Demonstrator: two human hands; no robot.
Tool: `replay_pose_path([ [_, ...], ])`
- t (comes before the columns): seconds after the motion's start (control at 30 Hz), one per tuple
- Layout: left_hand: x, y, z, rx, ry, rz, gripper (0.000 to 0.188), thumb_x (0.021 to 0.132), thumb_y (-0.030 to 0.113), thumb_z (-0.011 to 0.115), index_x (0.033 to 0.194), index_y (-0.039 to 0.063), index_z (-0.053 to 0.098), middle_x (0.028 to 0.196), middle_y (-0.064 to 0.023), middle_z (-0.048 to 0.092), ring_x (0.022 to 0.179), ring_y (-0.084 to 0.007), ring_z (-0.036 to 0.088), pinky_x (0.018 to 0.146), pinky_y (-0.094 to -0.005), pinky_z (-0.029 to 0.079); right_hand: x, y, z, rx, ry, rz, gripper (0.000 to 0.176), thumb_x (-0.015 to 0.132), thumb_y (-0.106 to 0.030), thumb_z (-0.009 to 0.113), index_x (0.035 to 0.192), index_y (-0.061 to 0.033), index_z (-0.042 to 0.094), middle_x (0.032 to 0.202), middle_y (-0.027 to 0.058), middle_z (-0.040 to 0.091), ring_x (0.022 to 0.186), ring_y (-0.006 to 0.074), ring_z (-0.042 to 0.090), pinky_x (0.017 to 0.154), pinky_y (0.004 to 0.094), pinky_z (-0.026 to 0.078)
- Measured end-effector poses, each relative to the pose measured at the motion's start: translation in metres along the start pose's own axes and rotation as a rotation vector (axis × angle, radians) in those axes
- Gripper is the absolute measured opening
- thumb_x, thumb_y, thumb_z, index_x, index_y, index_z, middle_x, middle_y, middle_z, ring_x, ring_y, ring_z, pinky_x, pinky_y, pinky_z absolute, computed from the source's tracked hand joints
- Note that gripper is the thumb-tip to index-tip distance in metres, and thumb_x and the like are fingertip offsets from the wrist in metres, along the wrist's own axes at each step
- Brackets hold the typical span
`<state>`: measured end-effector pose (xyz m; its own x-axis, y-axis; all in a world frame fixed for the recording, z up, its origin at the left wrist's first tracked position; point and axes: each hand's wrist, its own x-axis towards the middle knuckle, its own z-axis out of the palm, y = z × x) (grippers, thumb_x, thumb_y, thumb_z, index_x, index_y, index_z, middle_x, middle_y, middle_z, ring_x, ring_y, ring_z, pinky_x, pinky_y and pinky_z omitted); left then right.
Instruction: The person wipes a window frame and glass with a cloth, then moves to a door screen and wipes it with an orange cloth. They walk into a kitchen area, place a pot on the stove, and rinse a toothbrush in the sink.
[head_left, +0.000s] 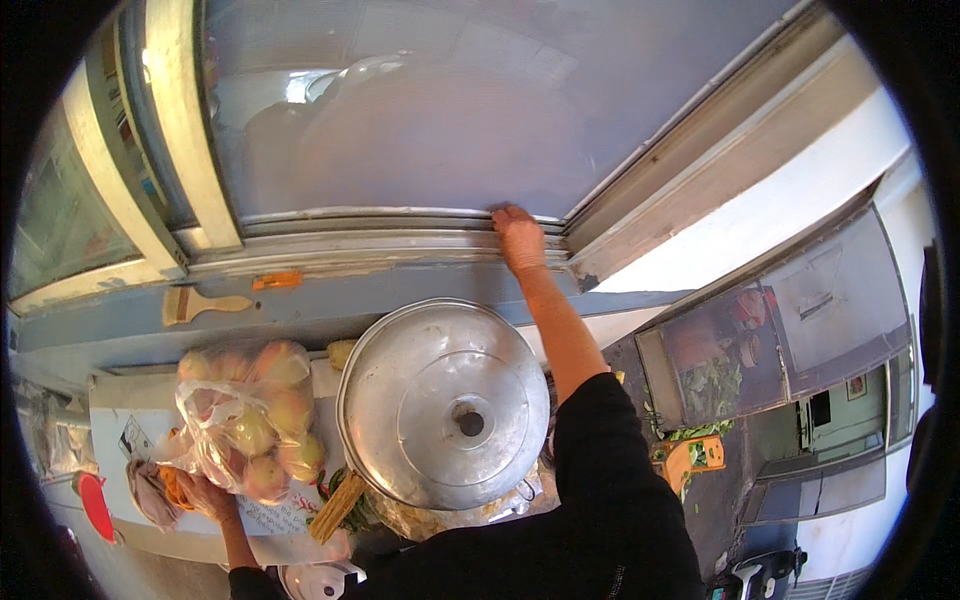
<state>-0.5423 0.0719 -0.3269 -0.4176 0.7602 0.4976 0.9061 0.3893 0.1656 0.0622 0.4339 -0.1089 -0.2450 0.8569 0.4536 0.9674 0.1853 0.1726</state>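
My right hand (519, 238) reaches forward to the metal window frame (360, 241), its fingers at the lower track; what is under the fingertips is hidden. At the lower left, my left hand (202, 496) rests by an orange cloth (174, 487), beside a greyish cloth (148, 495); whether it grips the orange cloth cannot be told. A clear plastic bag of yellow-red fruit (259, 431) lies just beyond the left hand on a white box (135, 420) bearing writing. Between my arms stands a large round pot with an aluminium lid (442, 405).
A wide flat brush (202, 305) and an orange item (277, 280) lie on the blue sill (330, 300). A bundle of yellowish sticks (337, 506) leans near the pot. Leafy greens and an orange plastic stool (694, 459) are at the right. A red item (96, 508) is at far left.
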Motion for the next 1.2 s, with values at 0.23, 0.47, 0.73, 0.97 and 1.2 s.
replay_pose_path([
  [0.23, 0.000, -0.001, -0.006, -0.009, -0.026, -0.021, 0.043, 0.091, 0.022, 0.056, 0.128, 0.001, 0.052, 0.129, -0.0223, 0.051, 0.112, -0.0423, 0.052, 0.091, -0.0462, 0.045, 0.003, 0.008, 0.003, 0.077, 0.118, -0.170, 0.009, 0.075, -0.002, 0.061, 0.081, -0.0092, 0.059, 0.083, 0.0099, 0.059, 0.082, 0.0329, 0.060, 0.071, 0.0452, 0.050],
  [0.47, -0.003, -0.006, 0.005, -0.301, -0.021, -0.192, 0.049, 0.095, 0.032, 0.047, 0.129, -0.003, 0.051, 0.132, -0.0236, 0.051, 0.115, -0.0443, 0.050, 0.097, -0.0461, 0.040, 0.006, 0.012, 0.001, 0.070, 0.087, -0.209, 0.013, 0.071, 0.002, 0.058, 0.081, -0.0079, 0.058, 0.082, 0.0115, 0.058, 0.082, 0.0342, 0.058, 0.073, 0.0463, 0.049],
  [0.73, -0.018, -0.036, 0.027, -0.255, -0.006, -0.173, 0.058, 0.096, 0.039, 0.045, 0.136, -0.002, 0.047, 0.143, -0.0245, 0.044, 0.128, -0.0415, 0.045, 0.105, -0.0440, 0.037, 0.008, 0.012, 0.000, 0.071, 0.072, -0.235, 0.011, 0.072, -0.004, 0.060, 0.083, -0.0077, 0.060, 0.085, 0.0118, 0.060, 0.085, 0.0322, 0.060, 0.075, 0.0426, 0.050],
  [0.97, -0.024, -0.053, 0.037, 0.003, 0.067, 0.083, 0.058, 0.088, 0.028, 0.065, 0.137, 0.003, 0.049, 0.149, -0.0261, 0.037, 0.135, -0.0430, 0.040, 0.108, -0.0458, 0.038, 0.008, 0.015, 0.002, 0.127, 0.055, -0.256, 0.009, 0.075, -0.008, 0.064, 0.084, -0.0072, 0.062, 0.086, 0.0114, 0.060, 0.086, 0.0329, 0.060, 0.078, 0.0437, 0.050],
  [1.2, -0.025, -0.058, 0.051, -0.053, -0.065, -0.023, 0.057, 0.093, 0.029, 0.058, 0.142, 0.004, 0.044, 0.151, -0.0254, 0.034, 0.135, -0.0432, 0.039, 0.108, -0.0459, 0.037, 0.010, 0.015, -0.001, 0.117, 0.065, -0.246, 0.008, 0.077, -0.013, 0.067, 0.081, -0.0083, 0.061, 0.085, 0.0102, 0.059, 0.085, 0.0306, 0.060, 0.079, 0.0423, 0.050],
])
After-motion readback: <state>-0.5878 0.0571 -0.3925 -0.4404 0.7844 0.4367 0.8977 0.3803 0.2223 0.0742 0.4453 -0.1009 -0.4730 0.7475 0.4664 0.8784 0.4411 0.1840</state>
